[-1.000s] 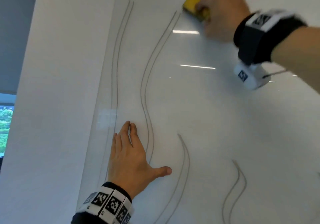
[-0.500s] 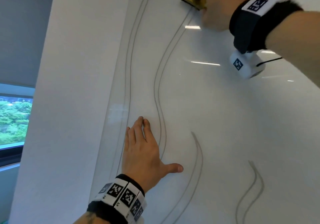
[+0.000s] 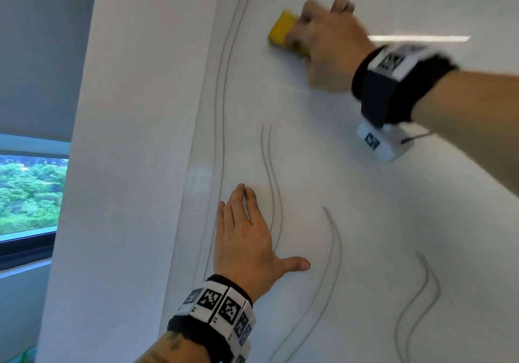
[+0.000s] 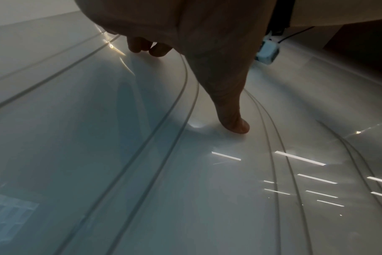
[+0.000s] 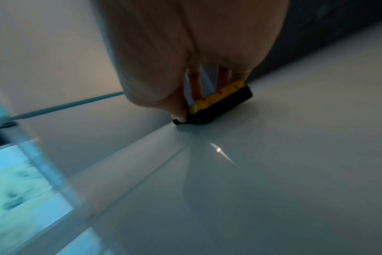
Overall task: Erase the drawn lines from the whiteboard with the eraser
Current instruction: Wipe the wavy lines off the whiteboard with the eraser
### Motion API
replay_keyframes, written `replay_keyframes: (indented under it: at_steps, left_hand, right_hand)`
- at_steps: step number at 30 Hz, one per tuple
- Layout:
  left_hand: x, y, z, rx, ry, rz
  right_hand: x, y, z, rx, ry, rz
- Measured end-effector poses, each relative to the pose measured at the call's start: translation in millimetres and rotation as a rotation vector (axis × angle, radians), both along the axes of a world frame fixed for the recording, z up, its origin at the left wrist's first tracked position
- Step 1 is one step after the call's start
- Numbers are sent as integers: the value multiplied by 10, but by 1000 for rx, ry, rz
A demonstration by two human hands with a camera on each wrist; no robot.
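My right hand (image 3: 323, 45) grips a yellow eraser (image 3: 282, 31) with a black pad (image 5: 220, 107) and presses it flat on the white whiteboard (image 3: 365, 208). It is blurred by motion. The eraser sits right of a long pair of grey lines (image 3: 224, 81) near the board's left edge. Below it a shorter wavy pair (image 3: 271, 171) starts partway down the board. My left hand (image 3: 244, 236) lies flat on the board with fingers straight and thumb (image 4: 233, 120) spread, between those two pairs. Two more wavy pairs (image 3: 334, 244) run at lower right.
A white wall (image 3: 134, 166) borders the whiteboard on the left. Further left is a window (image 3: 28, 191) with green trees behind it. Ceiling lights reflect on the glossy board (image 3: 418, 37).
My right hand has swept the eraser downward along the second pair of lines; their upper stretch is gone from the board. My left hand stays flat in place.
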State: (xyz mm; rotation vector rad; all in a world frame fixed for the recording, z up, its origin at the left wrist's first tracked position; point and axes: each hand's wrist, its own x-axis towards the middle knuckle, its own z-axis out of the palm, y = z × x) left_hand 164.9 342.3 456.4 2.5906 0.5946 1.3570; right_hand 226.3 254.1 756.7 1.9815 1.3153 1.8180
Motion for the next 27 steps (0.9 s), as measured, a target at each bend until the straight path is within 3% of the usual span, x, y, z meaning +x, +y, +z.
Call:
replay_keyframes:
  at_steps: [3, 5, 7, 10, 12, 14, 16, 19, 24, 27]
  left_hand:
    - [-7, 33, -24, 15, -24, -8]
    - [-62, 93, -28, 30, -45, -29]
    - [-159, 195, -35, 45, -86, -44]
    - [-301, 389, -46, 71, -195, -66]
    - [-361, 527, -33, 78, -257, -57]
    - [-407, 648, 18, 111, -310, -48]
    - [-456, 737, 95, 152, -366, -83]
    - [-524, 777, 225, 218, -382, -163]
    - [-431, 633, 373, 362, -182, -243]
    - [-310, 538, 493, 302, -156, -285]
  right_hand:
    - [39, -31, -937, -315, -16, 5]
    - [35, -169, -1356, -467, -33, -3]
    - [35, -222, -1210, -544, -59, -58]
    - [19, -98, -512, -299, -19, -1]
    - [-30, -4, -345, -168, 49, 7]
    - [-22, 68, -668, -256, -64, 53]
    - [28, 20, -1303, -422, -129, 113]
    - [46, -176, -1970, -601, -9, 69]
    - [56, -135, -1804, -562, 76, 100]
    - [37, -159, -1712, -421, 206, 150]
